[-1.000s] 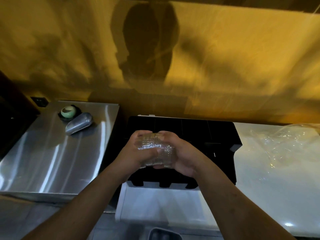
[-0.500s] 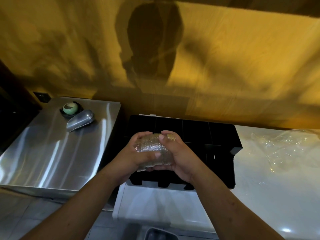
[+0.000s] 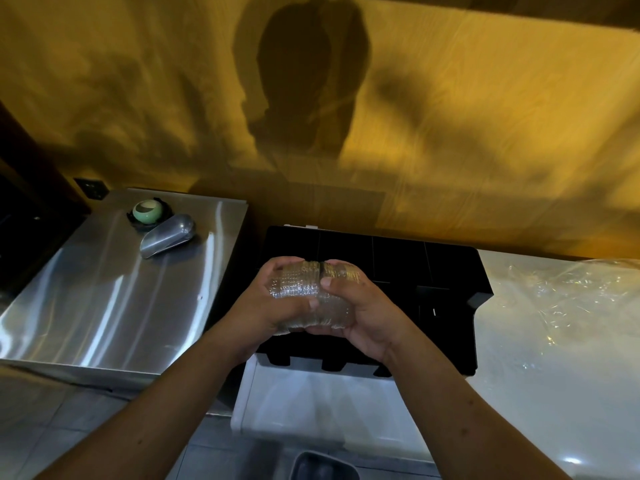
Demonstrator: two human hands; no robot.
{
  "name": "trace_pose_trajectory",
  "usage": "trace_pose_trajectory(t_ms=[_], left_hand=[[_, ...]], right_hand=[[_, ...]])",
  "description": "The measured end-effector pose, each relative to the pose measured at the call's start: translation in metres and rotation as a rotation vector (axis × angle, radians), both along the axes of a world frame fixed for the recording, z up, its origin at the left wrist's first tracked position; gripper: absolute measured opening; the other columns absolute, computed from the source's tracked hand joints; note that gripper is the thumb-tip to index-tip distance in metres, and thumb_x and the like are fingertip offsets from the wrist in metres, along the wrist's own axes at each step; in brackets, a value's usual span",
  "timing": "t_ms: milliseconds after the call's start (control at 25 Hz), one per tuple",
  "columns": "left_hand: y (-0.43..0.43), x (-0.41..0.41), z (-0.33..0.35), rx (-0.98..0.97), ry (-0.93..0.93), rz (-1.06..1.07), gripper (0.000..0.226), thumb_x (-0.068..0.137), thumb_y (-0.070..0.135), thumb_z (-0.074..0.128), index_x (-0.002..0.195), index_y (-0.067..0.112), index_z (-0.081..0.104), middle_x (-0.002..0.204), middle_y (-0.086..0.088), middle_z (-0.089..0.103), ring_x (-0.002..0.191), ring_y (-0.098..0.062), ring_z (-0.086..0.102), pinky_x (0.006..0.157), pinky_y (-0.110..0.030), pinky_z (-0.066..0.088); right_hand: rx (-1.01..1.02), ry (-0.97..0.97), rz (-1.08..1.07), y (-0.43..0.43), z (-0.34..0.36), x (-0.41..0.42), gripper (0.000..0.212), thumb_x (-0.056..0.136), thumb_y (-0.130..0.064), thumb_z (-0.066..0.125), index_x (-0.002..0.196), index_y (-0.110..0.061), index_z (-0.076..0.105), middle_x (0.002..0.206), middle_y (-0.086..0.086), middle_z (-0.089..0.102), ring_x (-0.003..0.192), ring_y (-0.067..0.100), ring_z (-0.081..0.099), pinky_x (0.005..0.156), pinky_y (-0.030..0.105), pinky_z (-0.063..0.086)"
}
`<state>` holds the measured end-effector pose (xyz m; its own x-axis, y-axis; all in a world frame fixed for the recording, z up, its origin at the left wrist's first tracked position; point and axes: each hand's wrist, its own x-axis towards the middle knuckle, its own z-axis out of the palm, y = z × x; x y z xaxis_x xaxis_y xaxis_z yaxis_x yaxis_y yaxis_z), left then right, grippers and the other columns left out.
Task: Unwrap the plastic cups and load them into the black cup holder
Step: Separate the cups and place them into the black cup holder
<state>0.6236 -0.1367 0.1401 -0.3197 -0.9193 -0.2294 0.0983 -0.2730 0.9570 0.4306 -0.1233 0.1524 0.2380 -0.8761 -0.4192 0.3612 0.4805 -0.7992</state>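
Dim, warm yellow light is falling from behind the camera, casting a head-shaped shadow on the wooden wall (image 3: 450,109). Glare is streaking the steel cabinet top (image 3: 104,289) and the white table (image 3: 554,358). Wide-angle distortion is bending the frame edges; motion blur is slightly softening details.

- From my feed, the stack of cups (image 3: 311,299) is half covered by the left hand (image 3: 273,306) and right hand (image 3: 360,313); I can't count the cups.
- My view of the black cup holder (image 3: 433,271) loses its front slots behind both wrists.
- The crumpled plastic wrap (image 3: 571,299) runs off the right edge.
- A dark bin (image 3: 322,467) is cut by the bottom edge.
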Motion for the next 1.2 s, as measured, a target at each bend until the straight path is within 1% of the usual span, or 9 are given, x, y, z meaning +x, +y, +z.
trace_pose_trajectory(t_ms=[120,200,280,440,600,720,840,1040,1200], left_hand=[[0.001,0.004,0.000,-0.001,-0.004,0.016,0.072,0.054,0.032,0.092,0.119,0.046,0.065,0.130,-0.011,0.067,0.117,-0.038,0.069,0.089,-0.058,0.061],[0.002,0.006,-0.001,0.000,-0.006,0.019,0.072,0.054,0.033,0.091,0.120,0.046,0.065,0.131,-0.011,0.066,0.117,-0.039,0.069,0.088,-0.057,0.061],[0.004,0.008,-0.001,0.008,-0.005,-0.001,0.079,0.052,0.035,0.092,0.124,0.045,0.061,0.133,-0.009,0.065,0.116,-0.036,0.070,0.085,-0.053,0.062],[0.003,0.010,0.001,0.018,-0.008,-0.042,0.095,0.050,0.035,0.095,0.135,0.045,0.054,0.135,-0.005,0.062,0.114,-0.031,0.071,0.073,-0.034,0.062],[0.002,0.011,-0.001,0.004,-0.034,-0.026,0.083,0.051,0.033,0.091,0.128,0.041,0.058,0.126,-0.008,0.067,0.108,-0.031,0.072,0.073,-0.039,0.061],[0.003,0.014,-0.006,-0.012,-0.010,0.018,0.078,0.053,0.029,0.088,0.126,0.039,0.061,0.122,-0.011,0.070,0.105,-0.032,0.073,0.074,-0.046,0.062],[0.001,0.016,-0.007,-0.025,0.007,0.044,0.074,0.053,0.027,0.083,0.123,0.044,0.062,0.123,-0.011,0.068,0.105,-0.033,0.072,0.072,-0.043,0.062],[0.003,0.020,-0.013,-0.023,0.037,0.074,0.079,0.052,0.025,0.078,0.127,0.038,0.060,0.122,-0.011,0.067,0.096,-0.024,0.074,0.067,-0.036,0.060],[0.007,0.020,-0.020,0.002,0.019,0.144,0.084,0.050,0.028,0.078,0.130,0.035,0.054,0.125,-0.013,0.067,0.101,-0.027,0.073,0.075,-0.042,0.062]], right_hand=[[-0.011,0.045,-0.003,-0.002,0.000,0.007,0.073,0.066,-0.030,0.087,0.131,-0.024,0.055,0.133,0.019,0.063,0.108,0.040,0.072,0.077,0.051,0.061],[-0.010,0.076,-0.009,-0.004,-0.002,0.011,0.072,0.065,-0.030,0.087,0.129,-0.025,0.056,0.131,0.018,0.063,0.106,0.038,0.072,0.075,0.049,0.061],[-0.007,0.070,-0.008,-0.004,-0.003,0.014,0.071,0.065,-0.029,0.087,0.129,-0.026,0.056,0.131,0.018,0.063,0.105,0.038,0.073,0.074,0.048,0.061],[-0.008,0.011,0.047,-0.007,-0.004,0.017,0.062,0.075,-0.024,0.085,0.130,-0.024,0.057,0.131,0.019,0.065,0.106,0.038,0.073,0.075,0.050,0.061],[0.004,-0.002,0.059,-0.006,-0.005,0.021,0.055,0.082,-0.019,0.081,0.131,-0.023,0.057,0.130,0.019,0.065,0.105,0.039,0.074,0.076,0.052,0.061],[-0.004,-0.011,0.064,-0.007,-0.003,0.022,0.058,0.081,-0.019,0.080,0.133,-0.021,0.055,0.133,0.021,0.062,0.107,0.040,0.072,0.076,0.052,0.061],[-0.013,-0.011,0.081,-0.010,0.000,0.022,0.061,0.080,-0.021,0.081,0.135,-0.021,0.055,0.136,0.022,0.060,0.109,0.041,0.072,0.077,0.051,0.061],[-0.014,0.029,0.061,-0.011,-0.005,0.028,0.059,0.078,-0.020,0.082,0.131,-0.023,0.056,0.134,0.020,0.061,0.104,0.037,0.074,0.075,0.051,0.061],[-0.030,0.069,0.021,-0.012,-0.013,0.032,0.053,0.077,-0.019,0.083,0.124,-0.029,0.060,0.130,0.015,0.063,0.099,0.033,0.076,0.073,0.050,0.062]])
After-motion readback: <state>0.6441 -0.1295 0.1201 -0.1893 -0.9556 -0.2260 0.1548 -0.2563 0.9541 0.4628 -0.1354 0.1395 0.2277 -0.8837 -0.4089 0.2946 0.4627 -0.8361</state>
